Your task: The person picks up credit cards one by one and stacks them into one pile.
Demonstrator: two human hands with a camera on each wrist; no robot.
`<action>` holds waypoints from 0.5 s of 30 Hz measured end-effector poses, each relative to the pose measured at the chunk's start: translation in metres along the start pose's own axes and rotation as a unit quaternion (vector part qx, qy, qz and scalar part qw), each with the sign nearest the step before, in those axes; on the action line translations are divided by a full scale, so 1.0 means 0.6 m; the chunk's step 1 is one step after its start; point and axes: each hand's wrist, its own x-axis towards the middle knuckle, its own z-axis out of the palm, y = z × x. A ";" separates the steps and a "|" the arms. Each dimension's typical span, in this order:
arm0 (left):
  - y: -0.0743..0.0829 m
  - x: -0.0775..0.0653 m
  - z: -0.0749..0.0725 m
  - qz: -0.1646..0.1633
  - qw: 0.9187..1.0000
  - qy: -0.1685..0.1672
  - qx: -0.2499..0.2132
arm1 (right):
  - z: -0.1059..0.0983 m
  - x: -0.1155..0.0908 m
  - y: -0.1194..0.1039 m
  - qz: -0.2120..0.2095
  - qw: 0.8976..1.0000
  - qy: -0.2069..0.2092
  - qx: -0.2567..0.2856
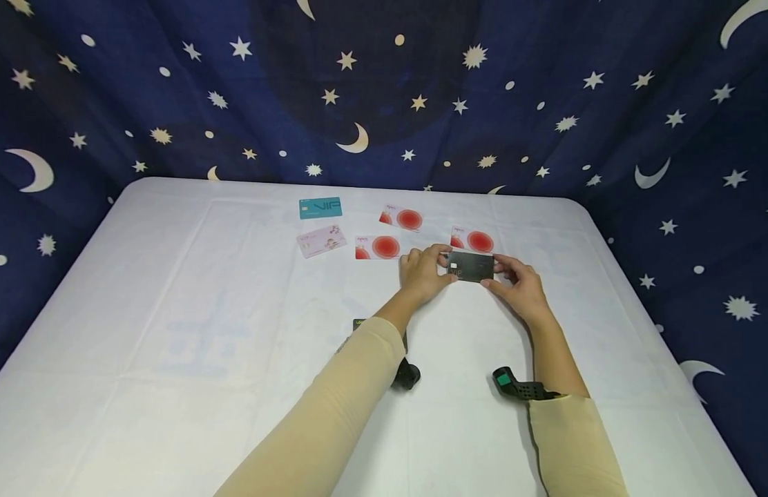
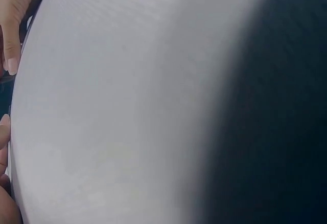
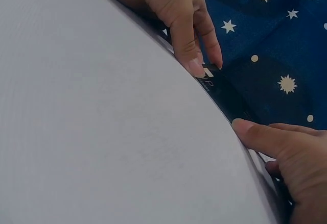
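A dark VIP card (image 1: 471,266) is held between both hands, its lettered face toward the head camera. My left hand (image 1: 423,275) pinches its left end between thumb and fingers. At the opposite end my right hand (image 1: 519,284) pinches the card too, thumb at the lower corner. The right wrist view shows the same card (image 3: 225,92) spanning the two hands. Just behind it lies a pink card with a red circle (image 1: 480,241). Only the edges of the hands and a sliver of the card appear at the left border of the left wrist view.
Two more red-circle cards, one at the back (image 1: 409,219) and one nearer (image 1: 385,247), lie left of the hands. Further left are a teal VIP card (image 1: 320,208) and a pale pink card (image 1: 322,241). A dark card (image 1: 358,323) is partly hidden under the left forearm. White cloth covers the table (image 1: 191,310).
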 end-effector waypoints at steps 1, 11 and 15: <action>-0.001 0.000 0.000 0.001 1.000 0.000 -0.005 | 0.000 0.000 0.000 0.002 1.000 -0.002 0.004; -0.002 -0.002 -0.005 0.008 1.000 -0.009 -0.009 | -0.001 -0.002 0.002 0.001 0.999 -0.025 0.035; -0.003 -0.003 -0.008 0.015 1.000 -0.014 -0.004 | -0.002 -0.001 0.002 -0.002 0.997 -0.046 0.060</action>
